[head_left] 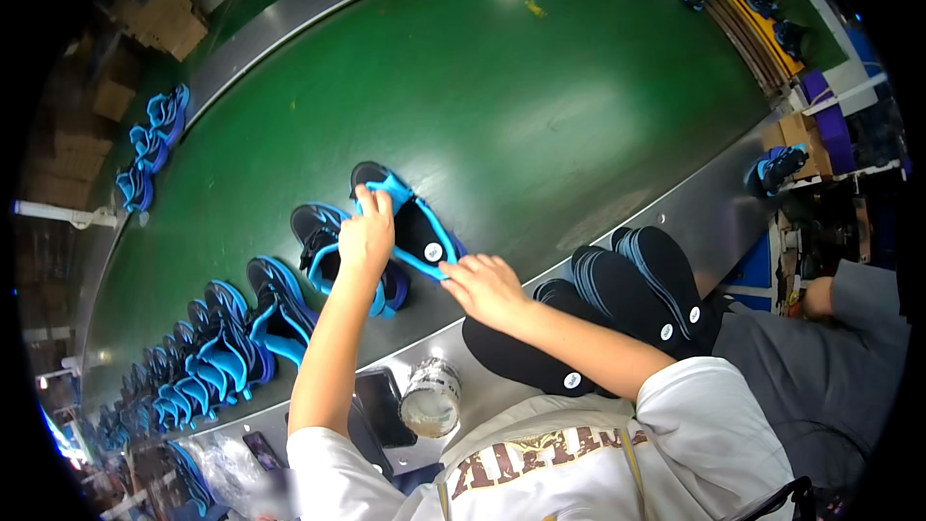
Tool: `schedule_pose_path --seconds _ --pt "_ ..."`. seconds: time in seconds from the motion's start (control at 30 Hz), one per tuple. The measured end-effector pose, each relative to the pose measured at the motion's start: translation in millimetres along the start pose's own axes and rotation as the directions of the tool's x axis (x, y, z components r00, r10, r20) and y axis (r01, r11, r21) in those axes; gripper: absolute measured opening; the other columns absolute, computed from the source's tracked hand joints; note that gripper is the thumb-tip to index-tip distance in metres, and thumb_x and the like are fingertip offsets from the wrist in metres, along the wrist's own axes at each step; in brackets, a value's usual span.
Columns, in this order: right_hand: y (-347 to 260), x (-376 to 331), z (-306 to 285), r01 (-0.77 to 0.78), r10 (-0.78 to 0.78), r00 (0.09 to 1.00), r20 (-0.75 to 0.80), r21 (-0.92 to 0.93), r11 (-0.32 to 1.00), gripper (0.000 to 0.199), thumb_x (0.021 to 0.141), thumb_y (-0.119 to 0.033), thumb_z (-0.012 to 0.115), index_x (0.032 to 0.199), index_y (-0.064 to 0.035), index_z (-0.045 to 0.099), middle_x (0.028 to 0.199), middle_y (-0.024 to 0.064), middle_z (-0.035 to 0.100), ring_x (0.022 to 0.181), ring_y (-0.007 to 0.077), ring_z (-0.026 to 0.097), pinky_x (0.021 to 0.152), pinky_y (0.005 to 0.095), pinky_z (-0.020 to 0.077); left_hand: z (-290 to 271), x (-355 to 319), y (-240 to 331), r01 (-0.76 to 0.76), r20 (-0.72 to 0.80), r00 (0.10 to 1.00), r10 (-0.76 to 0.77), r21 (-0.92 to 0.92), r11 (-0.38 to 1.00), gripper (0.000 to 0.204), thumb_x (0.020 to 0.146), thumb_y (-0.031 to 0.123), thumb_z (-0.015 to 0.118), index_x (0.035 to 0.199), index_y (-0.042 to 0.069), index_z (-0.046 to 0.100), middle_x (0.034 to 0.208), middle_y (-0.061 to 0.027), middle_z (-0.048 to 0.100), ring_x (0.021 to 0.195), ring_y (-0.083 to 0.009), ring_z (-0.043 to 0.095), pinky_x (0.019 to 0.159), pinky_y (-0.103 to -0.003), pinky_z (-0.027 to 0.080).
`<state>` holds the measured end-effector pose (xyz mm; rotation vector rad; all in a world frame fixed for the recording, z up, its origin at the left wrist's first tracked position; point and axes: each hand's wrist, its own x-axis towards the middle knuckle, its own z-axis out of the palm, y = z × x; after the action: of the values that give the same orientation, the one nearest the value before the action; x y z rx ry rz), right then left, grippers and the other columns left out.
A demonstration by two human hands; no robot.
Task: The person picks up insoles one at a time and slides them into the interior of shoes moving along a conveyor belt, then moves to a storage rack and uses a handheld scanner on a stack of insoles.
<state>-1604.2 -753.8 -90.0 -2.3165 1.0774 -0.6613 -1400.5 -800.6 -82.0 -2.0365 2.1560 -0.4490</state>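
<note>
A black and bright-blue sandal (418, 224) lies on the green belt in front of me, its toe pointing away. A round white sticker shows on the black insole near its heel. My left hand (369, 236) grips the front of the sandal, fingers on the blue upper. At the heel, my right hand (484, 289) pinches the blue rim. Just left of it stands another black and blue sandal (316, 232), partly covered by my left forearm. Farther left, a similar sandal (275, 285) leads a long row of sandals (207, 357).
Stacks of black insoles (617, 294) lie by my right forearm on the metal edge. A smeared white tub (431, 400) and a dark phone-like device (384, 405) are near my body. More sandals (154, 140) sit at the far left. A person's grey clothing (820, 367) is at the right.
</note>
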Motion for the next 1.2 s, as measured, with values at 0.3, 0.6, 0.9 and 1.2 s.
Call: schedule_pose_path --seconds 0.3,0.6,0.9,1.2 --pt "-2 -76 -63 -0.139 0.103 0.964 0.247 0.133 0.981 0.046 0.08 -0.022 0.058 0.12 -0.0041 0.044 0.109 0.0173 0.051 0.1 0.033 0.049 0.086 0.0405 0.0387 -20 -3 -38 0.168 0.111 0.986 -0.127 -0.559 0.812 0.02 0.085 0.013 0.042 0.102 0.003 0.044 0.108 -0.0219 0.052 0.083 -0.0392 0.058 0.069 -0.045 0.047" --pt "159 -48 -171 -0.393 0.3 0.882 -0.364 -0.214 0.894 0.056 0.071 -0.018 0.063 0.122 -0.0083 0.042 0.126 0.0258 0.032 0.113 0.0409 0.039 0.092 0.0435 0.0363 -99 -104 -39 -0.079 0.164 0.875 -0.456 -0.88 -0.468 0.028 0.08 0.03 0.062 0.068 0.009 0.047 0.103 -0.0158 0.059 0.053 -0.0041 0.04 0.045 -0.016 0.03" --pt "313 -10 -215 -0.803 0.696 0.596 -0.401 -0.323 0.502 0.075 0.069 -0.042 0.064 0.133 -0.03 0.029 0.142 0.0157 0.012 0.121 0.0386 0.033 0.097 0.0465 0.0305 -105 -222 57 0.437 0.373 0.799 -0.471 -0.899 0.03 0.016 0.072 0.008 0.053 0.066 0.006 0.039 0.058 -0.0034 0.039 0.05 -0.015 0.038 0.046 -0.027 0.032" --pt "327 -12 -201 -0.597 0.479 0.75 -0.457 -0.154 0.787 0.024 0.072 -0.017 0.066 0.087 -0.005 0.054 0.091 0.0189 0.059 0.086 0.0335 0.056 0.074 0.0378 0.0437 -90 -231 83 0.082 -0.06 0.979 -0.193 -0.753 0.653 0.014 0.074 0.004 0.058 0.085 0.0 0.051 0.08 -0.0153 0.052 0.075 -0.0321 0.051 0.069 -0.041 0.041"
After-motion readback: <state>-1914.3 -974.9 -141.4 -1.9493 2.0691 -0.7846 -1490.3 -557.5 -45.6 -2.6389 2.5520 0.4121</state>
